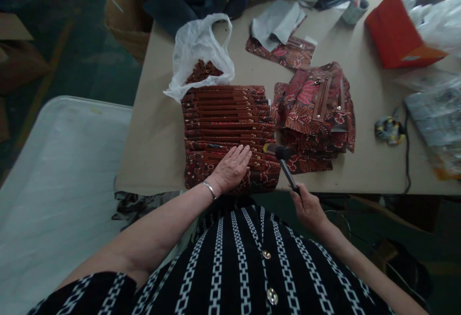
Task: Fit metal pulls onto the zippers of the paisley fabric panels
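Observation:
Overlapping patterned fabric pieces with brown zipper strips (pixel 223 113) lie in a row at the table's near edge. My left hand (pixel 232 168) rests flat on the nearest of them, fingers stretched out. In my right hand (pixel 310 209) is the black handle of a hammer (pixel 288 173). Its head, with a yellowish face, is over the right side of the row; whether it touches the fabric I cannot tell. To the right is a pile of similar patterned pieces (pixel 313 108) with zippers. Behind the row, a white plastic bag (pixel 219 41) holds small brown pieces (pixel 203 71).
A patterned piece with grey cloth (pixel 277 24) lies farther back. At right are a red box (pixel 399 27), a roll of tape (pixel 389 129), a dark cord (pixel 406 161) and plastic-wrapped goods (pixel 439 118). A white surface (pixel 65 185) stands left, a brown bin (pixel 126 12) behind.

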A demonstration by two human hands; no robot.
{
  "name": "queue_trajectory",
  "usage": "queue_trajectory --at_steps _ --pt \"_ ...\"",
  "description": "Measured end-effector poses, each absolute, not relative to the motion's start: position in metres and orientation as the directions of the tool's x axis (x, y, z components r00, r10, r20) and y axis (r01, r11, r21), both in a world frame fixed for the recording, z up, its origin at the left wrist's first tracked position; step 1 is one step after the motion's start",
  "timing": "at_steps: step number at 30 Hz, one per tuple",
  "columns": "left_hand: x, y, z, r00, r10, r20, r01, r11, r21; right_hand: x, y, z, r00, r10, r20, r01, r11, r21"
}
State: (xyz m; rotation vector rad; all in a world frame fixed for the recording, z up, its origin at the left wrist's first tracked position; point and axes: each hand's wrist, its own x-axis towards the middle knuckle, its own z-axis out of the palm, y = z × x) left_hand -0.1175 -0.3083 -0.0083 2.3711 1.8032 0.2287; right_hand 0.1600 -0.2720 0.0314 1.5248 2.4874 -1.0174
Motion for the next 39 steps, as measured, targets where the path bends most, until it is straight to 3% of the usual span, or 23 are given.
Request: queue_trajectory --at_steps 4,10,15,19,26,30,33,36,39 --pt "-0.117 -0.308 -0.009 0.257 0.966 0.023 0.944 -0.256 0.210 0.171 -0.277 0.020 -0.460 0.738 -0.493 0.871 0.267 -0.413" --pt "-0.116 -0.309 -0.009 0.262 0.964 0.029 0.942 -0.263 0.210 0.178 -0.289 0.028 -0.513 0.763 -0.393 0.811 0.281 -0.513" --pt "-0.117 -0.308 -0.009 0.247 0.969 0.020 0.946 -0.245 0.211 0.183 -0.285 0.010 -0.483 0.691 -0.538 0.874 0.341 -0.346" --pt "-0.118 -0.308 -0.006 0.247 0.968 0.043 0.946 -0.250 0.205 0.198 -0.280 0.006 -0.460 0.770 -0.441 0.881 0.333 -0.337" --pt "-0.133 -0.305 -0.030 0.322 0.912 0.252 0.933 -0.351 0.077 0.244 -0.246 -0.010 -0.191 0.964 -0.182 0.891 0.093 -0.445" --pt "-0.140 -0.297 -0.044 0.383 0.857 0.344 0.911 -0.411 0.010 0.275 -0.215 -0.020 -0.023 0.995 -0.100 0.923 -0.017 -0.385" --pt "-0.141 -0.296 -0.044 0.383 0.845 0.373 0.912 -0.411 -0.005 0.294 -0.204 -0.021 -0.047 0.995 -0.086 0.931 0.012 -0.364" --pt "-0.137 -0.297 -0.043 0.346 0.855 0.387 0.918 -0.394 0.049 0.318 -0.196 -0.018 -0.119 0.991 -0.057 0.929 0.091 -0.358" --pt "-0.132 -0.299 -0.041 0.229 0.912 0.340 0.930 -0.308 0.201 0.344 -0.181 -0.014 -0.093 0.996 -0.003 0.931 0.086 -0.354"
